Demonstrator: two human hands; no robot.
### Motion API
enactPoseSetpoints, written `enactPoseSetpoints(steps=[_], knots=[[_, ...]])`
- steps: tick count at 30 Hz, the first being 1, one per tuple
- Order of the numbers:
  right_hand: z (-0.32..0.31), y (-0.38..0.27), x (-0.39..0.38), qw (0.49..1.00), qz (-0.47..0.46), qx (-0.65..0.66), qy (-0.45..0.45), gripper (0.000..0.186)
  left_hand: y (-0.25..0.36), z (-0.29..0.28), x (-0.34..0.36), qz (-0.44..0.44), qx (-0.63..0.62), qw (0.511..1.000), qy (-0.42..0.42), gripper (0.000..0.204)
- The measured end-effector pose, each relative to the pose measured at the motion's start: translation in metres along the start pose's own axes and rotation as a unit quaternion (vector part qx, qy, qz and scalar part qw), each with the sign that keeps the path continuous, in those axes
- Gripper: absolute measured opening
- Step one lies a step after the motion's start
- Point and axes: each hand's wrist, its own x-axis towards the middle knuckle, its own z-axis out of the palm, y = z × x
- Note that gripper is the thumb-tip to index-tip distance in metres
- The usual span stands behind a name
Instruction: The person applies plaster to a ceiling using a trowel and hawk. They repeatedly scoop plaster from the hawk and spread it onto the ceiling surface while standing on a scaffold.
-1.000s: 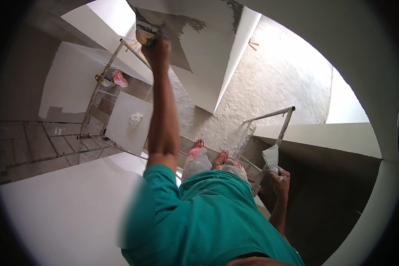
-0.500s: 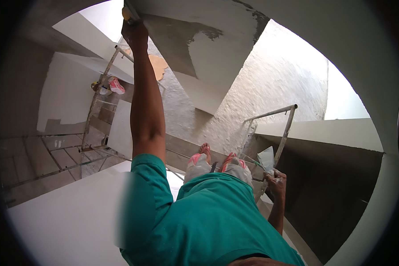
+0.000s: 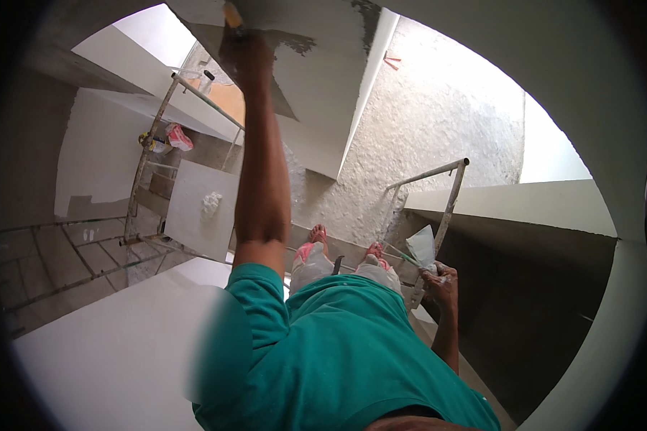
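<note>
My left hand [image 3: 248, 61] is raised high, its fingers closed round the yellow handle of a trowel [image 3: 231, 17]. It is against the underside or face of a partly skimmed beam [image 3: 320, 86], where grey patches show beside white coating; the trowel's blade is mostly hidden. Low at my right side, my right hand [image 3: 442, 281] is smeared white and grips a putty knife [image 3: 420, 246] with a broad pale blade pointing up. Beside my left forearm lies a white board [image 3: 194, 190] carrying a lump of white putty [image 3: 210, 205].
A scaffold's metal rails stand to the left [image 3: 151, 133] and right [image 3: 449, 197] of me. My bare feet [image 3: 318, 233] are on a plank-like ledge. A red-and-white bag [image 3: 179, 136] lies beyond the left rail. Dark recess [image 3: 525, 309] at the right.
My left hand with the trowel has moved right along the beam. The view has shifted, so the putty lump on the board now shows. My right hand still holds the putty knife.
</note>
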Motion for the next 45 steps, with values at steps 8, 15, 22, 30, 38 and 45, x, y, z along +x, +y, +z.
enactPoseSetpoints(steps=[8, 15, 22, 30, 38, 45], knots=[[-0.055, 0.045, -0.009, 0.998, 0.025, 0.056, 0.025, 0.011, 0.061, 0.098, -0.124, 0.189, 0.15, 0.966, 0.091, 0.052], [-0.082, 0.036, -0.021, 0.999, -0.013, 0.036, 0.026, 0.012, 0.116, 0.11, -0.192, 0.125, 0.139, 0.981, 0.057, 0.069], [-0.078, -0.021, 0.008, 0.982, -0.188, 0.008, 0.009, 0.022, 0.159, -0.033, -0.224, -0.387, -0.431, 0.811, -0.082, 0.031], [-0.012, -0.12, 0.021, 0.965, -0.26, -0.021, -0.035, 0.032, 0.165, -0.128, -0.251, -0.464, -0.407, 0.777, -0.124, 0.054], [-0.005, -0.144, 0.014, 0.941, -0.298, -0.158, -0.011, 0.037, 0.156, -0.157, -0.247, -0.063, -0.092, 0.862, -0.494, 0.043], [0.005, -0.146, 0.012, 0.944, -0.294, -0.148, -0.023, 0.044, 0.096, -0.166, -0.235, 0.144, 0.017, 0.862, -0.485, 0.053]])
